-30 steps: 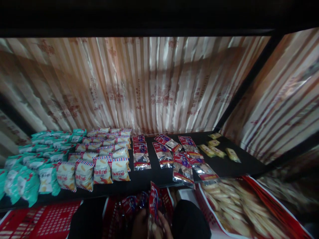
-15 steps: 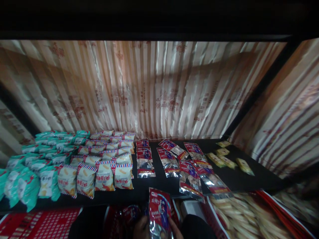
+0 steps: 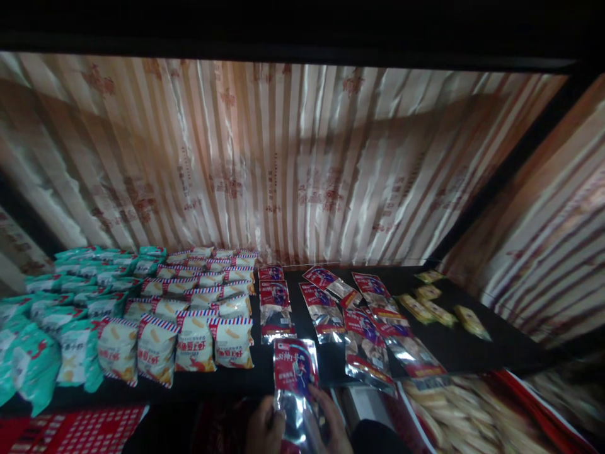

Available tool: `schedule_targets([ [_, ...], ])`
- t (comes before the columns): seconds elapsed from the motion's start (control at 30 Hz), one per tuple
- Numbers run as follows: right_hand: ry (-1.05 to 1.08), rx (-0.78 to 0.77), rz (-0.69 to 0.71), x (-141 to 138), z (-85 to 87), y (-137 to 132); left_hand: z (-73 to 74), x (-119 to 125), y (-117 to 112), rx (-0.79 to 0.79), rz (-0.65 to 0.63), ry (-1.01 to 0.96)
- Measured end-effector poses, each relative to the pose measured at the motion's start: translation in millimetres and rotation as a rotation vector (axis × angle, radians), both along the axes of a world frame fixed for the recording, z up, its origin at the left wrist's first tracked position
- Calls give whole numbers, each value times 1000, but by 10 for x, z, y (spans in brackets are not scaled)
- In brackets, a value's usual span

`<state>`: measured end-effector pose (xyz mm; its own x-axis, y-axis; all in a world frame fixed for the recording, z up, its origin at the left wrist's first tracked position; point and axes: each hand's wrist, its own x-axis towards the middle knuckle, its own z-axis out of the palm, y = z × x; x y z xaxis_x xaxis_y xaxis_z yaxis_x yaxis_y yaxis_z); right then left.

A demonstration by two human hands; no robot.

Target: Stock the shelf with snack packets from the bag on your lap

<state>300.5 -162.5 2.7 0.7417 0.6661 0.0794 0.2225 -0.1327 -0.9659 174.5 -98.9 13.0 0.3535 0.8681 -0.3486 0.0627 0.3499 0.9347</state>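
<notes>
Both my hands grip a red and silver snack packet (image 3: 295, 372) at the front edge of the shelf, its printed top tilted away from me. My left hand (image 3: 265, 425) pinches its lower left side, and my right hand (image 3: 327, 419) has its fingers closed on the right side. Just beyond the packet's top lies a column of matching red packets (image 3: 275, 309). More red packets (image 3: 322, 309) are spread loosely to the right, some overlapping. The packet's lower end is partly hidden by my fingers.
Rows of white snack bags (image 3: 195, 343) and teal bags (image 3: 78, 356) fill the black shelf's (image 3: 227, 384) left. Small yellow packets (image 3: 428, 291) lie back right. Below are a red basket (image 3: 85, 432) and a box of pale snacks (image 3: 454, 410). A striped curtain (image 3: 265, 157) hangs behind.
The packet has moved up and forward, its top now over the shelf's front edge near the column of red packets. My hands have risen with it, and the camera view has shifted slightly.
</notes>
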Motion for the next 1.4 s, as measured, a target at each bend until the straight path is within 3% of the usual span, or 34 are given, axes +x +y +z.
schedule_targets([
  [0.13, 51, -76, 106, 51, 136, 133, 170, 37, 108, 37, -10, 50],
  [0.33, 13, -73, 63, 29, 287, 367, 359, 107, 213, -21, 82, 28],
  [0.57, -46, -72, 105, 33, 365, 597, 383, 184, 190, 66, 205, 64],
  [0.83, -133, -107, 149, 127, 459, 753, 395, 312, 126, 449, 97, 394],
  [1.07, -229, -154, 190, 168, 364, 974, 355, 333, 194, 752, 74, 612],
  [1.4, -429, -299, 249, 83, 494, 1181, 280, 322, 319, 829, 44, 666],
])
